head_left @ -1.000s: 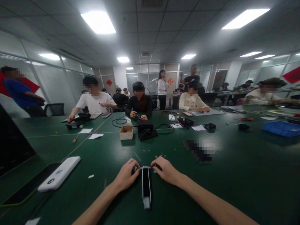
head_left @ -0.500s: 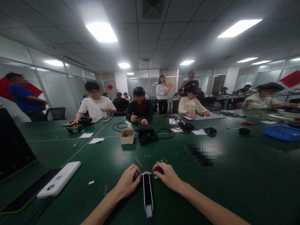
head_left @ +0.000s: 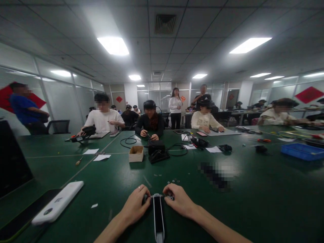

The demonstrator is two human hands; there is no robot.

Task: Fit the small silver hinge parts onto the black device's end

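A long narrow black device with a white rim (head_left: 158, 217) lies on the green table (head_left: 243, 202), pointing away from me. My left hand (head_left: 136, 206) grips its far end from the left, fingers curled, a ring on one finger. My right hand (head_left: 177, 199) pinches the same far end from the right. What sits under the fingertips is too small to make out. Several tiny metal parts (head_left: 174, 181) lie just beyond my hands.
A white power bank (head_left: 58, 207) lies on a dark tablet at the left. Further off stand a small cardboard box (head_left: 136, 153), a black device with cables (head_left: 157, 151) and a blue tray (head_left: 302, 151). Several people sit or stand across the table.
The view has tilted upward, so my hands and the device sit lower in the picture. Both hands keep their grip on the device's far end.
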